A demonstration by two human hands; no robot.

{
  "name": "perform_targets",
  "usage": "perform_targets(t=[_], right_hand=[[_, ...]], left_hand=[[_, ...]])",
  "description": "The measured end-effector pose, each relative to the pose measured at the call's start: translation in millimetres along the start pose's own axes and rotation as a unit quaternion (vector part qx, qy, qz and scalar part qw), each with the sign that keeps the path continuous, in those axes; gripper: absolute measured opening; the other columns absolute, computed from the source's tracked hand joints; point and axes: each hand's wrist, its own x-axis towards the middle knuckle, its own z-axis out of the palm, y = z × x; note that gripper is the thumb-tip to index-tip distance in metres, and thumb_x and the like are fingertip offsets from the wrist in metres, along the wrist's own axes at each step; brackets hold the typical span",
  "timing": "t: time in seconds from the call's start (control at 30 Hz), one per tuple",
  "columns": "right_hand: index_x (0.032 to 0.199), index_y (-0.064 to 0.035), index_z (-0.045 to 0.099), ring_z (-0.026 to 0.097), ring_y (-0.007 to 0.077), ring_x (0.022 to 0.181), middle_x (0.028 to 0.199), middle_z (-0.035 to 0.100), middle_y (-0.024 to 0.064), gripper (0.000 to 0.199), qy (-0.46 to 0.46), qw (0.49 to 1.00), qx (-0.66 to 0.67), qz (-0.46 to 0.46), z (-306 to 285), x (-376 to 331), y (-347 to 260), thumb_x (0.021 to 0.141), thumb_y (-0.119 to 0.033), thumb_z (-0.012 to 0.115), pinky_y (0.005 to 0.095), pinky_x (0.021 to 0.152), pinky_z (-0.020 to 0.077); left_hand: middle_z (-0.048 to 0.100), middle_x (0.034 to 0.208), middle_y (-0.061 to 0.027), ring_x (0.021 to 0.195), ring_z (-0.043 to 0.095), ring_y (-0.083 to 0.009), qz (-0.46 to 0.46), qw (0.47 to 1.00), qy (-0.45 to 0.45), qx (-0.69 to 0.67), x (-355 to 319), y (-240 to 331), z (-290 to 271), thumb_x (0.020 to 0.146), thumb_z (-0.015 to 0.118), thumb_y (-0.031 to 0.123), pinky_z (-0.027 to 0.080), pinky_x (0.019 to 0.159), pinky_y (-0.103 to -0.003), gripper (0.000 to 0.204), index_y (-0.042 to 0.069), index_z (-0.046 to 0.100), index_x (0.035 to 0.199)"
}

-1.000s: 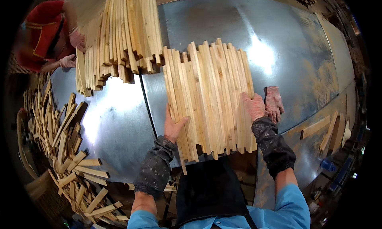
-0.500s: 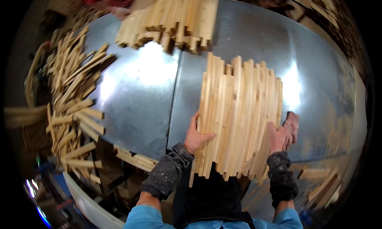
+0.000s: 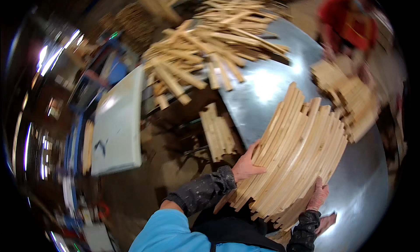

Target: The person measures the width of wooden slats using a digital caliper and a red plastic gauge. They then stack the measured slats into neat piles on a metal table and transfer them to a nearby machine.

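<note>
Between my two hands is a wide bundle of pale wooden strips (image 3: pixel 299 149), lying side by side with uneven ends. My left hand (image 3: pixel 248 165) grips its left edge, thumb across the top strip. My right hand (image 3: pixel 318 195) is pressed to the right edge, its fingers partly hidden against the wood. A pinkish glove (image 3: pixel 326 224) lies on the metal tabletop beside my right cuff. I cannot tell whether the bundle is clear of the tabletop.
A person in red (image 3: pixel 350 22) handles another stack of strips (image 3: pixel 350 94) across the metal table (image 3: pixel 262 116). Loose strips (image 3: pixel 210 46) pile over its far left end. Left of me stand a pale panel (image 3: pixel 117 125) and, lower down, a small stack of strips (image 3: pixel 217 131).
My view has swung to the left, bringing the pale panel and the floor beside the table into sight. The bundle, still between my hands, is now turned at a slant.
</note>
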Motion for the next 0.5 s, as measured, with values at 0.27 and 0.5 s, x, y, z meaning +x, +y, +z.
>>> perform_targets(t=[0.27, 0.5], right_hand=[[0.103, 0.0049, 0.067, 0.064, 0.0178, 0.08, 0.093, 0.071, 0.0098, 0.044, -0.19, 0.965, -0.162, -0.077, 115.0, -7.6, -200.7, 0.096, -0.037, 0.079, 0.0347, 0.075, 0.054], [0.09, 0.0042, 0.066, 0.063, 0.0259, 0.08, 0.085, 0.07, 0.0158, 0.056, -0.286, 0.892, -0.275, -0.214, 278.6, -143.5, -231.5, 0.085, -0.048, 0.084, 0.0419, 0.078, 0.0525]], left_hand=[[0.047, 0.157, -0.0196, 0.141, 0.05, -0.028, 0.066, 0.968, 0.215, -0.113, -95.3, 80.0, -59.0, 0.082, 0.087, 0.013, 0.039, 0.12, -0.039, 0.113, 0.007, 0.015, 0.168], [0.045, 0.153, -0.0156, 0.14, 0.048, -0.0288, 0.097, 0.909, 0.385, -0.125, -248.7, 62.5, -172.9, 0.08, 0.088, 0.01, 0.045, 0.117, -0.042, 0.11, 0.007, 0.018, 0.165]])
